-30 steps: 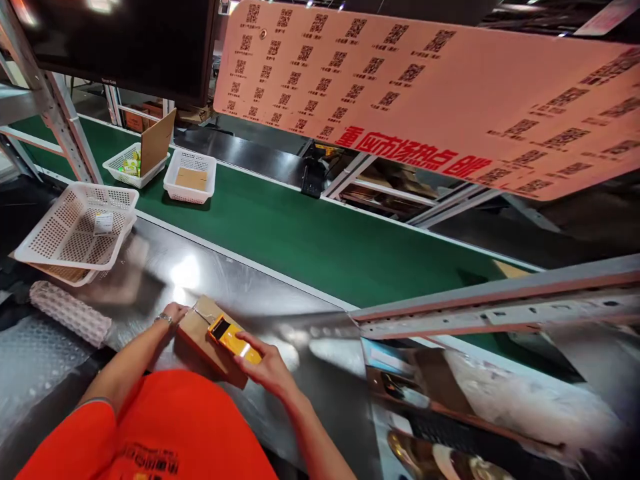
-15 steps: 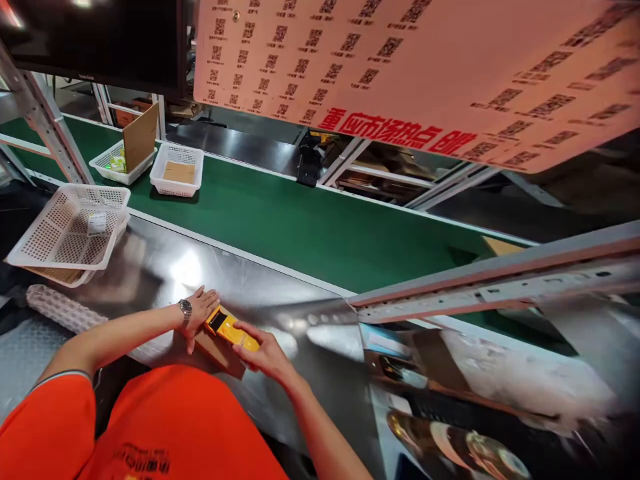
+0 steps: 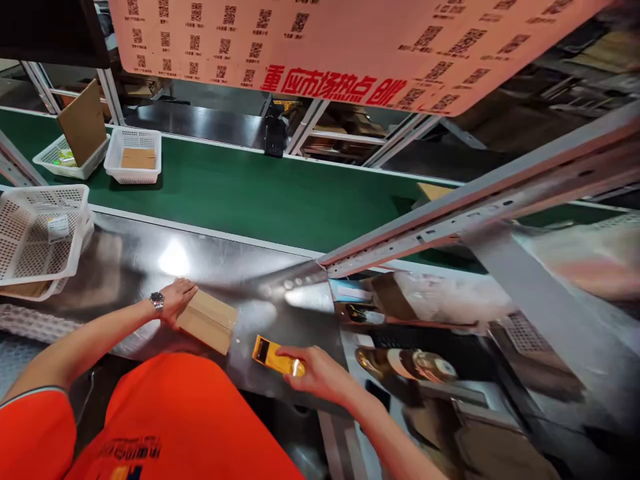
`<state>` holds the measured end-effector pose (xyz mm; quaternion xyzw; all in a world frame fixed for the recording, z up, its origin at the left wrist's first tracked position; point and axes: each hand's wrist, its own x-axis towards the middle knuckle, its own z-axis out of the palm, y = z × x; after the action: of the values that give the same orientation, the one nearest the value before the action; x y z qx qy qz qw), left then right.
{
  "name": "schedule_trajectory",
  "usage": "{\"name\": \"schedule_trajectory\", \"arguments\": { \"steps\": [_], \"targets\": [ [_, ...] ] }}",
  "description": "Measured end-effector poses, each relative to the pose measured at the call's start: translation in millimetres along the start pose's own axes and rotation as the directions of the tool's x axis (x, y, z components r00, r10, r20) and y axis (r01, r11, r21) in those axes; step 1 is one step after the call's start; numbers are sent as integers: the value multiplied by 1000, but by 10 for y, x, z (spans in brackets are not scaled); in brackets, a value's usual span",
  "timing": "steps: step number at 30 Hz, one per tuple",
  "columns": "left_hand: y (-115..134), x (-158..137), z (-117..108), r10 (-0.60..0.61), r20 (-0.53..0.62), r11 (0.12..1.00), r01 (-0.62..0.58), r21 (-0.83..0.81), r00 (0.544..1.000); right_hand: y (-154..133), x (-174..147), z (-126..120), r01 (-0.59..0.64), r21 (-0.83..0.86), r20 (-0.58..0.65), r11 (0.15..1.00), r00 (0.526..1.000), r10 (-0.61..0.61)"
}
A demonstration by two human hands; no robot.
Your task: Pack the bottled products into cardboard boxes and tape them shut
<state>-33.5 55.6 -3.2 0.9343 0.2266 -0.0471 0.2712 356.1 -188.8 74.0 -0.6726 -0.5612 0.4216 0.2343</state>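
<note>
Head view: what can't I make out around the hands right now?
All in the head view:
Cardboard box: its walls hide any contents.
Box's left end: partly covered by the left hand.
Yellow device: partly covered by the right hand.
Label in the nearest white basket: print too small.

On the far green conveyor belt (image 3: 240, 200), at left, 2 white perforated plastic baskets (image 3: 133, 176): the left with an upright cardboard sheet (image 3: 83, 123) and green packets (image 3: 67, 158), the right with flat cardboard (image 3: 139, 159). At near left, nested white baskets (image 3: 73, 263) with a paper label (image 3: 58, 228), and a bubble-wrap roll (image 3: 37, 325). Overhead, right of a dark monitor (image 3: 50, 33), a pink QR-code board (image 3: 340, 40) with red Chinese lettering (image 3: 333, 85).
</note>
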Motion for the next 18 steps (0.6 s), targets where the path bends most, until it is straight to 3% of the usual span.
{"name": "schedule_trajectory", "arguments": {
  "steps": [2,4,7,9,12,15,18],
  "targets": [
    [2,9,-20,5,8,1000,-5,30,1000,-41,202,196,65,-119,88,991,995,-55],
    [-1,10,-41,14,15,998,-15,59,1000,-106,495,467,92,-131,117,987,990,-77],
    [-2,-19,-47,10,3,996,-10,88,1000,-122,833,762,18,-150,175,989,985,8],
    [14,-54,-14,-28,-35,995,31,96,999,-39,870,794,-76,-117,124,990,988,91],
    [111,-77,97,-149,-172,980,168,105,974,150,691,659,-175,74,-101,982,978,182],
    [313,-22,234,-370,-358,901,424,85,857,250,464,533,-190,204,-251,960,938,239],
    [523,85,321,-538,-438,792,610,30,721,181,335,571,-143,439,-254,887,927,276]
  ]
}}
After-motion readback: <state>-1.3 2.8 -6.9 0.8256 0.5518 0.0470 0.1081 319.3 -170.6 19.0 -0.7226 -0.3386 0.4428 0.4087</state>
